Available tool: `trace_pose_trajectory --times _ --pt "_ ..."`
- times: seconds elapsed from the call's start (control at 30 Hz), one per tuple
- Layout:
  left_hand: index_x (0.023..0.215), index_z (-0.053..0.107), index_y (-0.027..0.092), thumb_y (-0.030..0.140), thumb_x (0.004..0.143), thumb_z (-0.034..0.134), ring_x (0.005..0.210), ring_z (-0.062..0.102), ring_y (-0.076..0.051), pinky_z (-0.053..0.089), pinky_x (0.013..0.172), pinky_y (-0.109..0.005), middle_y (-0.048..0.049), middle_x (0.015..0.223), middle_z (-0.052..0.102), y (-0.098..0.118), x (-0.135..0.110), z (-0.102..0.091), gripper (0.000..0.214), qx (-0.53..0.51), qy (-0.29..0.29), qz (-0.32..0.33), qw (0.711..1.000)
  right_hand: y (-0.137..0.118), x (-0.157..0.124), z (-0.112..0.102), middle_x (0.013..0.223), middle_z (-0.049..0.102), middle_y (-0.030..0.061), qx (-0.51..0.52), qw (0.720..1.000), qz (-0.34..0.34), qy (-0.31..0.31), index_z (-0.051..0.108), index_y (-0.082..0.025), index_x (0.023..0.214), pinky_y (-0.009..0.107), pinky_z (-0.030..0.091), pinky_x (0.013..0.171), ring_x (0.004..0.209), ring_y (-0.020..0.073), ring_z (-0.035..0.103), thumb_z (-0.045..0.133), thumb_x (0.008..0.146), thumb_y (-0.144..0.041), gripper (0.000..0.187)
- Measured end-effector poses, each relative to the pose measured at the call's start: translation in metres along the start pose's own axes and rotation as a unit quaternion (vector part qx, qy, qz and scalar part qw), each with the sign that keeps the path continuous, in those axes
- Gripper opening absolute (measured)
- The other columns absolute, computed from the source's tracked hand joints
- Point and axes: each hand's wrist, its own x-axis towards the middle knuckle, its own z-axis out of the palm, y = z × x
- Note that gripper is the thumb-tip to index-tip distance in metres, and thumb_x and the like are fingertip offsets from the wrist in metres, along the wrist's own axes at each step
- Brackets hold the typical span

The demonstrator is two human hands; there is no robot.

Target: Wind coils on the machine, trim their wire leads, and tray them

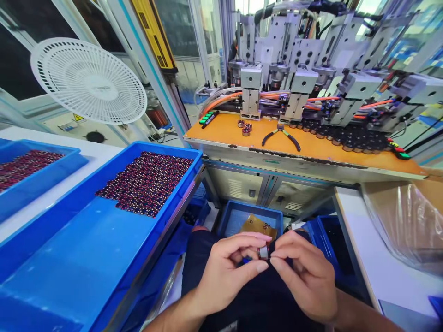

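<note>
Above my lap, my left hand (238, 263) grips a small motor stator (263, 251), a short round part with a silvery side, between thumb and fingers. Close against its right side is my right hand (304, 272), thumb and forefinger pinched together. Whatever lies between those right fingertips is too small to make out. Below and beyond the hands stands a blue bin (224, 219) with a tan sheet (254, 224) and a few similar small round parts in it.
A large blue tray (79, 249) at left holds packed rows of stators (148, 180). On the orange bench (221, 138) ahead are cutting pliers (281, 133), three loose stators (245, 129), a marker (210, 120) and rows of dark parts (356, 138) under a machine (277, 69). A fan (90, 83) stands left.
</note>
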Motion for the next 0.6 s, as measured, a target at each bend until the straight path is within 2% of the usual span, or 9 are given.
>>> trace_pose_trajectory --times 0.1,0.2,0.27,0.33,0.37,0.4,0.47,0.53,0.6 --pt "0.097 0.076 0.02 0.009 0.077 0.076 0.088 0.074 -0.019 0.06 0.071 -0.024 -0.0102 0.108 0.077 0.001 0.002 -0.001 0.023 0.004 0.011 0.007 1.0 0.004 -0.002 -0.004 0.074 0.058 0.0014 0.022 0.998 0.061 0.014 0.065 -0.019 0.081 0.023 0.046 0.058 0.066 0.0128 0.057 0.062 0.089 -0.011 0.011" --pt "0.097 0.075 0.019 0.007 0.077 0.074 0.09 0.074 -0.021 0.061 0.072 -0.025 -0.0113 0.106 0.077 0.005 0.004 -0.006 0.023 0.106 0.029 0.058 0.992 0.008 -0.004 -0.024 0.071 0.057 0.0015 -0.004 0.992 0.123 0.023 0.06 -0.019 0.072 0.022 0.045 0.053 0.062 0.0129 0.055 0.061 0.092 -0.019 0.02" --pt "0.098 0.074 0.019 0.005 0.077 0.072 0.091 0.074 -0.021 0.061 0.073 -0.026 -0.0108 0.106 0.077 0.009 0.005 -0.011 0.025 0.196 0.027 0.102 0.975 0.008 -0.005 -0.041 0.073 0.058 0.003 -0.061 0.993 0.1 0.027 0.062 -0.02 0.078 0.024 0.049 0.054 0.065 0.0155 0.058 0.059 0.093 -0.023 0.016" --pt "0.1 0.073 0.02 0.005 0.078 0.07 0.093 0.074 -0.021 0.061 0.078 -0.027 -0.0107 0.107 0.077 0.012 0.006 -0.014 0.027 0.27 0.011 0.14 0.953 0.005 -0.003 -0.054 0.078 0.063 0.0057 -0.161 0.987 -0.01 0.025 0.065 -0.022 0.096 0.03 0.054 0.062 0.074 0.0198 0.062 0.062 0.093 -0.025 0.006" --pt "0.101 0.073 0.02 0.006 0.079 0.07 0.094 0.074 -0.021 0.061 0.08 -0.028 -0.0108 0.108 0.077 0.013 0.007 -0.014 0.027 0.294 -0.001 0.154 0.943 0.002 -0.002 -0.058 0.082 0.065 0.0065 -0.223 0.971 -0.085 0.011 0.065 -0.024 0.104 0.033 0.055 0.068 0.079 0.0214 0.063 0.061 0.093 -0.025 0.012" --pt "0.103 0.073 0.02 0.006 0.079 0.069 0.095 0.074 -0.021 0.061 0.083 -0.029 -0.0109 0.108 0.077 0.014 0.008 -0.014 0.027 0.31 -0.013 0.167 0.936 -0.001 0.001 -0.059 0.085 0.068 0.0065 -0.285 0.944 -0.165 -0.015 0.066 -0.026 0.11 0.036 0.055 0.075 0.084 0.0221 0.064 0.059 0.095 -0.024 0.017" --pt "0.104 0.072 0.02 0.006 0.079 0.069 0.098 0.074 -0.021 0.06 0.086 -0.028 -0.0107 0.107 0.077 0.015 0.009 -0.013 0.028 0.326 -0.034 0.185 0.927 -0.006 0.01 -0.057 0.091 0.071 0.0047 -0.379 0.866 -0.31 -0.098 0.068 -0.026 0.111 0.037 0.054 0.082 0.089 0.0211 0.063 0.046 0.099 -0.02 0.025" --pt "0.105 0.071 0.02 0.006 0.079 0.069 0.098 0.074 -0.02 0.059 0.086 -0.025 -0.0099 0.106 0.077 0.016 0.009 -0.011 0.029 0.329 -0.049 0.188 0.924 -0.007 0.022 -0.051 0.096 0.072 0.0055 -0.421 0.798 -0.399 -0.162 0.07 -0.019 0.106 0.036 0.053 0.081 0.088 0.0212 0.063 0.038 0.099 -0.014 0.033" --pt "0.105 0.071 0.02 0.006 0.078 0.07 0.098 0.074 -0.02 0.059 0.086 -0.024 -0.009 0.105 0.077 0.016 0.007 -0.01 0.031 0.323 -0.052 0.181 0.927 -0.005 0.031 -0.045 0.094 0.071 0.01 -0.419 0.779 -0.424 -0.192 0.07 -0.011 0.101 0.036 0.051 0.072 0.08 0.022 0.062 0.037 0.096 -0.011 0.034"
